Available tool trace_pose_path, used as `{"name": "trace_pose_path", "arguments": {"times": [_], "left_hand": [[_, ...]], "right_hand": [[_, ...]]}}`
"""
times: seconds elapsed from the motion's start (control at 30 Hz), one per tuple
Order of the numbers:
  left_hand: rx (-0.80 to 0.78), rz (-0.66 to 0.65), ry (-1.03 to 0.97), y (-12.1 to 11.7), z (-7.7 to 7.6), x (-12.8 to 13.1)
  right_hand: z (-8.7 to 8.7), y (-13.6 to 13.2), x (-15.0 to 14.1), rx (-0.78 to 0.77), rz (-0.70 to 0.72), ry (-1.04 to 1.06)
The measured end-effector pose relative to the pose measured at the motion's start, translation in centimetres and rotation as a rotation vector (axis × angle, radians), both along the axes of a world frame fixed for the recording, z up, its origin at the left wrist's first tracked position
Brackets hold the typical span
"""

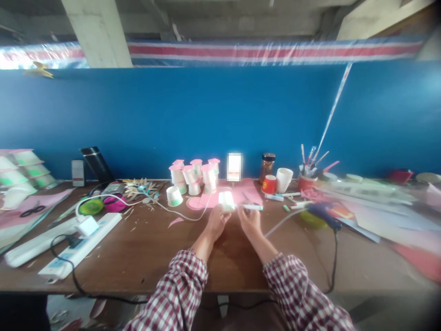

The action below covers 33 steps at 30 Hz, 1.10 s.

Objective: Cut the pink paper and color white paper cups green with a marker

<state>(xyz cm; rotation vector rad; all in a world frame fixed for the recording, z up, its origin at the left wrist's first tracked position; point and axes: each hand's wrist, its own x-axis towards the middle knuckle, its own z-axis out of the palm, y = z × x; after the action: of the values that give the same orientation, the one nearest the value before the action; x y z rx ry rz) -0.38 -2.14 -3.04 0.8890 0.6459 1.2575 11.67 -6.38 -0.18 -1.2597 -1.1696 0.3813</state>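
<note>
My left hand (217,219) is closed around a white paper cup (226,201), tilted and held over the near edge of a pink sheet (241,187). In my right hand (250,219) is a white marker pen (253,207) with a green end pointing right; the other end is by the cup, and I cannot tell whether it touches. A single paper cup (174,196) with a green patch stands to the left. Behind it are several stacked paper cups (195,176) topped with pink paper pieces.
A power strip (81,246) and cables lie at left, near scissors (34,209) and wood scraps (138,189). A glue gun (324,215) with a black cord lies right. A jar (268,166), a red cup (268,185) and a brush holder (308,181) line the back.
</note>
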Motion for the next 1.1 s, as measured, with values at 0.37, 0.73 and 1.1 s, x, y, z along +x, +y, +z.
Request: {"name": "trace_pose_path", "arguments": {"times": [0.37,0.73,1.1], "left_hand": [[0.007,-0.045,-0.045,0.24,-0.39,-0.07],[-0.004,-0.051,-0.051,-0.03,0.1,-0.13],[0.0,-0.052,-0.056,0.01,-0.05,-0.11]], "right_hand": [[0.26,-0.06,-0.2,0.014,0.038,0.063],[-0.13,0.11,-0.05,0.024,0.072,0.04],[0.35,-0.13,-0.27,0.041,0.097,0.051]]}}
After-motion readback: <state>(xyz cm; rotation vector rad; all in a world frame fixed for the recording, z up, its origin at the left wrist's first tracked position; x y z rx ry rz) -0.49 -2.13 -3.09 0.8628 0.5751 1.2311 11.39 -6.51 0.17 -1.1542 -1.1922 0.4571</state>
